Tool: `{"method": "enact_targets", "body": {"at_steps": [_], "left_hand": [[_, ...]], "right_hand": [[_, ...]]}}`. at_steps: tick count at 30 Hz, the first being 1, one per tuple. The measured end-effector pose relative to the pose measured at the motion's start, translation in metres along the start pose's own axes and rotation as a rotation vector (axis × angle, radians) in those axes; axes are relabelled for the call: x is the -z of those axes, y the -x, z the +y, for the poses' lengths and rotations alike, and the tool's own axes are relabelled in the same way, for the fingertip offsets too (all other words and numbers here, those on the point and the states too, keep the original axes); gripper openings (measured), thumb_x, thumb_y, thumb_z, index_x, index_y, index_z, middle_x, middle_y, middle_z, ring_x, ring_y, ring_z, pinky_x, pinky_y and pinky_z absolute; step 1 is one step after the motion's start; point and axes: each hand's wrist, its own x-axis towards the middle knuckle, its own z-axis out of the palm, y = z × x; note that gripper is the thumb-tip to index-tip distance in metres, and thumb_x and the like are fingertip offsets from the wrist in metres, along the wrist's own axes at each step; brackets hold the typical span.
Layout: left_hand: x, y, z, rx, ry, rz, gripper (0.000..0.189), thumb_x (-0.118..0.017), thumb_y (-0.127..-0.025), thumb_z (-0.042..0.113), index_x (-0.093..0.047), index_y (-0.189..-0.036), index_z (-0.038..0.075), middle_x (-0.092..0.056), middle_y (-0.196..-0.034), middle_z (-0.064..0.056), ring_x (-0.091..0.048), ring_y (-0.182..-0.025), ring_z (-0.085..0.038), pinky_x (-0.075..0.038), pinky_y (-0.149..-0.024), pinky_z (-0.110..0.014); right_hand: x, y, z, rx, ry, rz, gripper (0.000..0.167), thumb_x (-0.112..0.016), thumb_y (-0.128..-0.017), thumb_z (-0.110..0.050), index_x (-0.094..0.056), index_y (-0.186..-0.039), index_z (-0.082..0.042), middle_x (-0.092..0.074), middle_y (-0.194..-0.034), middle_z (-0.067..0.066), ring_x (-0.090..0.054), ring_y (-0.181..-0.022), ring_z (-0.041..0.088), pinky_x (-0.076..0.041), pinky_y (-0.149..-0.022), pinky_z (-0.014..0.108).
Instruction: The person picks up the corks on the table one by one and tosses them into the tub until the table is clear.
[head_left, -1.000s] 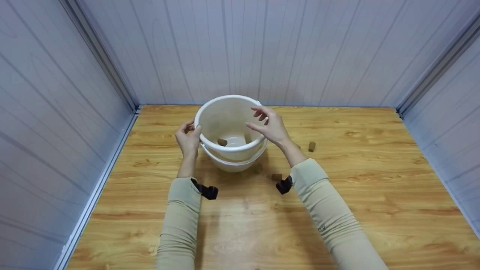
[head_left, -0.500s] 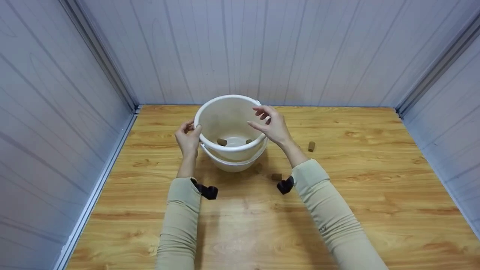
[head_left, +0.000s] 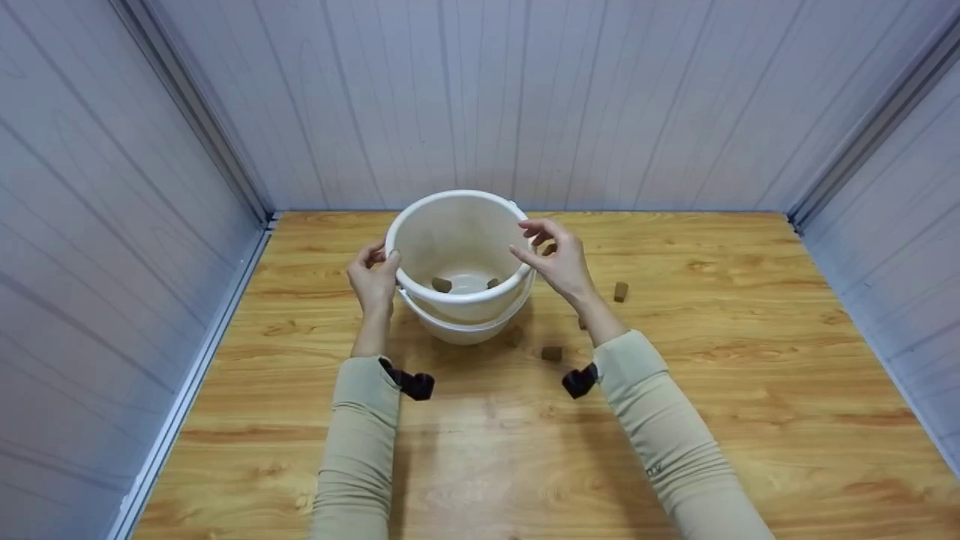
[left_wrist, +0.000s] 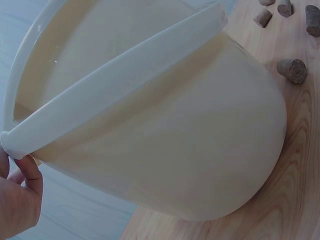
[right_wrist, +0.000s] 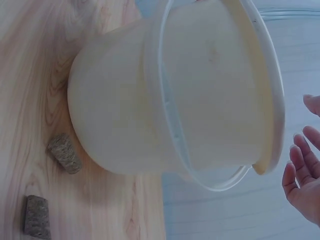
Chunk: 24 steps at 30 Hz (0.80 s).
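A white plastic bucket (head_left: 465, 315) stands upright on the wooden surface, its carry handle (head_left: 463, 328) hanging down the near side. Two brown corks (head_left: 442, 285) show on its bottom. At the bucket's left rim my left hand (head_left: 373, 283) pinches the edge, thumb over the rim and fingers behind. My right hand (head_left: 561, 262) hovers by the right rim with its fingers loosely bent and nothing between them. From the right wrist view, those fingers (right_wrist: 303, 160) look apart from the bucket mouth.
Loose corks lie right of the bucket: one cork (head_left: 552, 353) near its front, another cork (head_left: 621, 292) farther right, and a third (head_left: 582, 323) partly hidden by my right wrist. Pale panel walls (head_left: 480, 97) enclose the wooden surface (head_left: 487, 465) at the back and both sides.
A blurred cork inside the bucket has come to rest on the bottom. My right hand has shifted right, toward the outside of the rim. My left hand stays on the rim.
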Motion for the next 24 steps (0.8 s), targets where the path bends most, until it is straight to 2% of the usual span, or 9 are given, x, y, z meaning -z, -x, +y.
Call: {"method": "enact_targets", "body": {"at_steps": [7, 17, 24], "left_hand": [[0.000, -0.001, -0.001, -0.011, -0.010, -0.003, 0.028, -0.060, -0.076, -0.012, -0.067, -0.103, -0.013, -0.054, -0.072, -0.001, -0.049, -0.072, -0.009, -0.042, -0.051, -0.014], [-0.001, 0.000, 0.001, -0.002, -0.025, 0.006, 0.029, -0.059, -0.075, -0.011, -0.067, -0.102, -0.013, -0.054, -0.070, 0.000, -0.050, -0.071, -0.009, -0.043, -0.053, -0.014], [-0.002, 0.000, 0.001, 0.000, -0.021, 0.013, 0.028, -0.059, -0.075, -0.012, -0.068, -0.102, -0.012, -0.054, -0.070, 0.000, -0.050, -0.071, -0.008, -0.042, -0.051, -0.014]], "right_hand": [[0.008, 0.007, 0.008, -0.014, -0.002, 0.024, 0.034, -0.077, -0.081, -0.006, -0.066, -0.110, 0.007, -0.064, -0.097, 0.017, -0.055, -0.086, 0.026, -0.042, -0.067, 0.024], [0.018, 0.014, 0.016, -0.018, -0.017, 0.065, 0.034, -0.078, -0.080, -0.005, -0.066, -0.110, 0.007, -0.063, -0.099, 0.023, -0.056, -0.090, 0.039, -0.041, -0.067, 0.027], [0.025, 0.021, 0.015, -0.044, 0.004, 0.104, 0.032, -0.075, -0.081, 0.002, -0.065, -0.109, 0.011, -0.063, -0.097, 0.022, -0.056, -0.086, 0.031, -0.042, -0.067, 0.027]]}}
